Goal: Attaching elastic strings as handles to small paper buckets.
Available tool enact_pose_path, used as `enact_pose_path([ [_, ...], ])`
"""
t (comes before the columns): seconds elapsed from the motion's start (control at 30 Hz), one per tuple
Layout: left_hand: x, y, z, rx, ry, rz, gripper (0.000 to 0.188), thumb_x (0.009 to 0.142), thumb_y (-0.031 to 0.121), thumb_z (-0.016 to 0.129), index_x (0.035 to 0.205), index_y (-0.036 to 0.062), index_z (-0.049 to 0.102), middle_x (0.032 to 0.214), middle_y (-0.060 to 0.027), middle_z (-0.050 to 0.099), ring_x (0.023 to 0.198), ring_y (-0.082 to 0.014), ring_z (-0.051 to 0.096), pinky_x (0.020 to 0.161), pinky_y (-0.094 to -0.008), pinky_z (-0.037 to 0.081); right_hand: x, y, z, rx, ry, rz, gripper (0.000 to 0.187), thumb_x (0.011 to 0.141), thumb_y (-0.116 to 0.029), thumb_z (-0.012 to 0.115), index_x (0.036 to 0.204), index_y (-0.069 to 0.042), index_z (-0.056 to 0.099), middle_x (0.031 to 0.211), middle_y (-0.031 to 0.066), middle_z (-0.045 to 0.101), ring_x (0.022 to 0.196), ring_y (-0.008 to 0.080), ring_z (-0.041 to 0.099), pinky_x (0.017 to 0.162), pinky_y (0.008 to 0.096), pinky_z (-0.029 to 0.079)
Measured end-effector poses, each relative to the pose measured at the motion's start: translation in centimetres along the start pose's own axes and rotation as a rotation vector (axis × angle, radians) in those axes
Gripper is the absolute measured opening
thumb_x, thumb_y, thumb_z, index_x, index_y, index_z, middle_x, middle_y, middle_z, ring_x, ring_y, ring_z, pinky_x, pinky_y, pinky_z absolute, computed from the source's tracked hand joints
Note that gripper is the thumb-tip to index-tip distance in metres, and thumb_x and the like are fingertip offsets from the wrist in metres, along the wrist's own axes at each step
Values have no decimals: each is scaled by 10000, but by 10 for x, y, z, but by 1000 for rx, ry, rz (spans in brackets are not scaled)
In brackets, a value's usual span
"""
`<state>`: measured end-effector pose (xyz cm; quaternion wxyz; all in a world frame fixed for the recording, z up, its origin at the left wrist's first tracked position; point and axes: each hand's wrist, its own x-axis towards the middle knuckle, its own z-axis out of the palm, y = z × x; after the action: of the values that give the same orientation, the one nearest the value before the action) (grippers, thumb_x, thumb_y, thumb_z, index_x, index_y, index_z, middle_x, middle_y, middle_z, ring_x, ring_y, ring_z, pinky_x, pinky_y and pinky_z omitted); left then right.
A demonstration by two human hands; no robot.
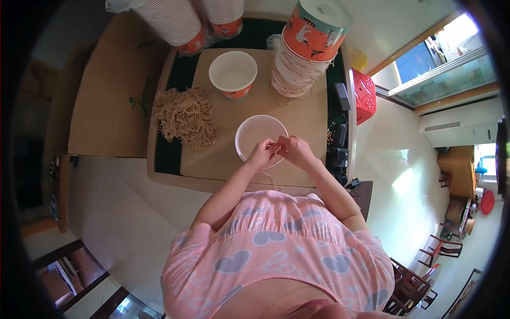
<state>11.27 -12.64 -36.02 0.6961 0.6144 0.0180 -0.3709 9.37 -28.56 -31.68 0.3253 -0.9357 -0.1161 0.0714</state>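
While the left hand [262, 153] and right hand [296, 153] pinch fingers together, on what I can't tell, over the white paper bucket [244, 133], six o'clock on the surface [171, 154], keeping that beige cord [273, 180] slack should help.

The head camera looks steeply down from the wearer's head, facing forward over the worktop [207, 183]. The pink shirt [276, 228] fills the near side, close to the lens; the fingers [287, 148] lie around mid-view. Its fisheye breadth takes in floor [125, 196] left and right, straight edges bowing toward a dark rim.
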Motion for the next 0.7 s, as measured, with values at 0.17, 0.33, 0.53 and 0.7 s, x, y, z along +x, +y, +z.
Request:
enact_pose_path([
  [0.17,4,-15,-4,-16,120,124,85,856,72,593,872,19,529,722,-11,540,584,-77,496,513,-222,408,-1,4,9,61,38,109,94,761,-158,610,803,-74,611,696,121,625,668,300,618,612,401,493],
  [0.33,5,-12,-6,373,142,171,145,768,97,705,826,29,592,650,13,545,623,-86,524,581,-237,446,-2,2,7,246,87,206,95,796,-120,603,832,-39,637,695,120,649,626,230,649,567,308,493],
  [0.53,10,4,-10,5,23,-166,91,797,70,672,874,57,626,561,48,482,436,-28,401,380,-197,283,-7,0,16,386,157,190,125,842,-119,585,889,-40,670,661,87,640,602,151,618,538,282,479],
  [0.7,8,3,-11,-55,1,-209,69,817,90,652,878,65,632,522,52,449,369,-21,341,336,-195,205,-7,8,29,463,222,224,110,802,-75,636,898,-54,686,629,24,583,540,114,537,501,251,434],
])
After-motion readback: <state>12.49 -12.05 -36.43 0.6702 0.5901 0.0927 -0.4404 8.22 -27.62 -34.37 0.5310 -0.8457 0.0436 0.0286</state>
